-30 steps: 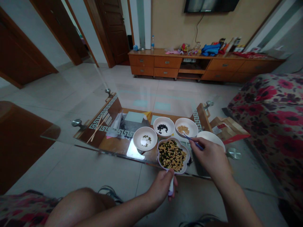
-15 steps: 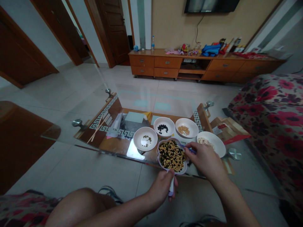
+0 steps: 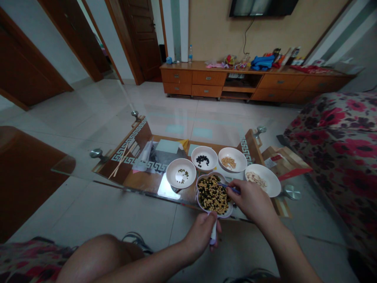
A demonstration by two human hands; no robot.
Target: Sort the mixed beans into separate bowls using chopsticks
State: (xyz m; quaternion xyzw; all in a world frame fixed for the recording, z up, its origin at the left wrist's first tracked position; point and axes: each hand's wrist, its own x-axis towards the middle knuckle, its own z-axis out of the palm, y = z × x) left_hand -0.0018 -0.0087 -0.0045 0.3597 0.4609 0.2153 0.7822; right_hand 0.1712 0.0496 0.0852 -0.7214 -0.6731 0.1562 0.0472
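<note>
My left hand is closed round the white and lilac handle of a scalloped pan at the near edge of the glass table. Mixed beans, yellow, black and green, fill the pan. Over its right side, my right hand pinches a thin purple utensil; its tip is among the beans and its kind cannot be made out. Around the pan stand white bowls: one with green beans, one with black beans, one with yellow beans, and one with pale flat pieces.
A pair of chopsticks lies at the table's left. Papers and a box show under the glass. Metal fittings rise at the corners. A paper bag stands right, beside the flowered sofa.
My right hand has shifted slightly left and down with the purple utensil, uncovering more of the bowl of pale pieces. The left hand and pan stay in place.
</note>
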